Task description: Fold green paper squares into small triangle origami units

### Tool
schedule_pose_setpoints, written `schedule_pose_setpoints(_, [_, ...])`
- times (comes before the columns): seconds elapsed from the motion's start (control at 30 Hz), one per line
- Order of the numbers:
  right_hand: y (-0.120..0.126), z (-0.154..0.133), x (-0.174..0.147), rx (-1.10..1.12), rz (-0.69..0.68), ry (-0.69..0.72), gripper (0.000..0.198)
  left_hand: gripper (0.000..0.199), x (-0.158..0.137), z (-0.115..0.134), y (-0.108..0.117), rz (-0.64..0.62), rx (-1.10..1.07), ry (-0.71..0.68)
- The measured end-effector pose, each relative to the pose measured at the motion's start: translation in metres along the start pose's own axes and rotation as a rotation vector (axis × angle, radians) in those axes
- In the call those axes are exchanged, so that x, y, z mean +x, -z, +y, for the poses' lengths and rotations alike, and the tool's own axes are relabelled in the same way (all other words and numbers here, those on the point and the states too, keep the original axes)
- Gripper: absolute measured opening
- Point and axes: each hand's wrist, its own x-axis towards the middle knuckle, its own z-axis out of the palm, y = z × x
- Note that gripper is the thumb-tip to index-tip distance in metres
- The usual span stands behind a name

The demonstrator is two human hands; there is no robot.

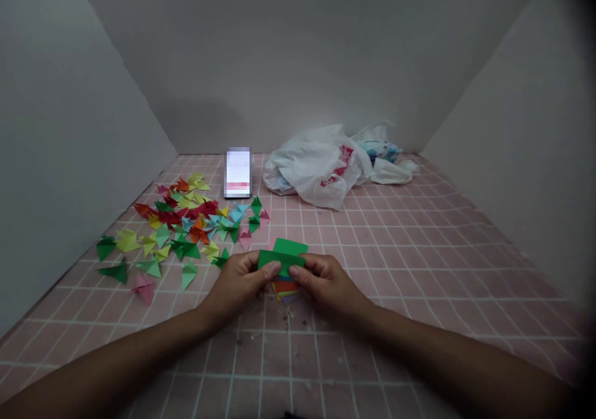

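One green paper [282,257] is pinched by left hand [243,277] and right hand [331,283], thumbs on top; dozens of folded papers [184,247] lie left of the grip, one phone [238,174] beyond.

Both bare forearms [149,349] are angled in from the sides, left hand [243,279] and right hand [333,282] are held pretty close together, fingers [317,261] curled, thumbs [267,274] pointed inward.
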Motion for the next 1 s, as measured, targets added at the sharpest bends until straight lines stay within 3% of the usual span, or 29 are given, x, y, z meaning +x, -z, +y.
schedule_pose_setpoints(0.3, [0.004, 0.001, 0.002, 0.065, 0.097, -0.004, 0.038, 0.042, 0.006, -0.004, 0.005, 0.029, -0.066, -0.006])
schedule_pose_setpoints(0.53, [0.011, -0.008, 0.003, -0.208, 0.0, 0.089, 0.038, 0.027, 0.005, 0.007, 0.009, 0.073, 0.037, -0.13])
schedule_pose_setpoints(0.6, [0.011, -0.011, 0.002, -0.247, 0.051, 0.097, 0.042, 0.028, 0.004, 0.01, 0.009, 0.036, 0.05, -0.119])
schedule_pose_setpoints(0.7, [0.01, -0.011, 0.001, -0.154, 0.131, 0.068, 0.042, 0.033, 0.001, 0.01, 0.006, 0.062, -0.029, -0.109])
schedule_pose_setpoints(0.83, [0.008, -0.008, 0.001, -0.049, 0.054, 0.06, 0.034, 0.034, 0.001, 0.007, 0.002, 0.106, -0.084, -0.117])
schedule_pose_setpoints(1.0, [0.008, -0.006, 0.004, 0.046, 0.043, 0.039, 0.034, 0.032, 0.001, 0.005, -0.001, -0.002, -0.079, -0.068])
